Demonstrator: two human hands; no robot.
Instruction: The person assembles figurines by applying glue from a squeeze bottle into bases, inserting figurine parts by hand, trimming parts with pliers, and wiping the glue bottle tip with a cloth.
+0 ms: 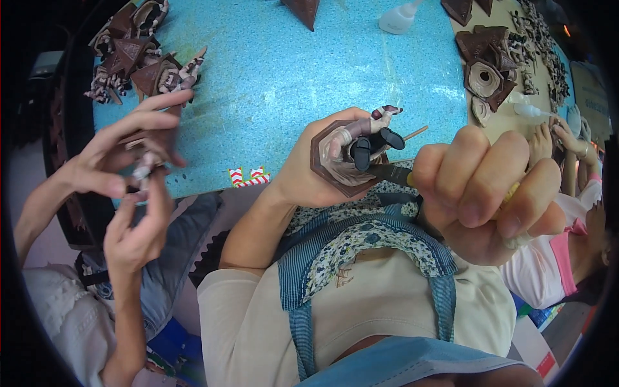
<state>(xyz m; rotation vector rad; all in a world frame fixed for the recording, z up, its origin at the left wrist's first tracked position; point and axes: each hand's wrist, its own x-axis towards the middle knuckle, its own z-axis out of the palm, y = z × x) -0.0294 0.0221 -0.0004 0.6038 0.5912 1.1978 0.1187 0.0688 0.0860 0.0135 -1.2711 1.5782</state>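
My left hand (298,155) is closed round a painted figurine (364,132) with a brown, many-sided base (335,184). The figure has black shoes, a dark red cap and a thin stick jutting to the right. Its soles are turned toward me. In my right hand (493,193), the fingers are curled round a small knife (390,173). The dark, flat blade points left, its tip at the base just below the shoes; whether it touches cannot be made out. My fist hides most of the yellowish handle.
On the blue table (290,84) a pile of figurines and brown pieces (138,55) lies far left. More brown bases (487,71) are stacked at right. A white squeeze bottle (398,18) stands at the back. A co-worker's hands (138,155) handle a figurine at left; another person sits at right.
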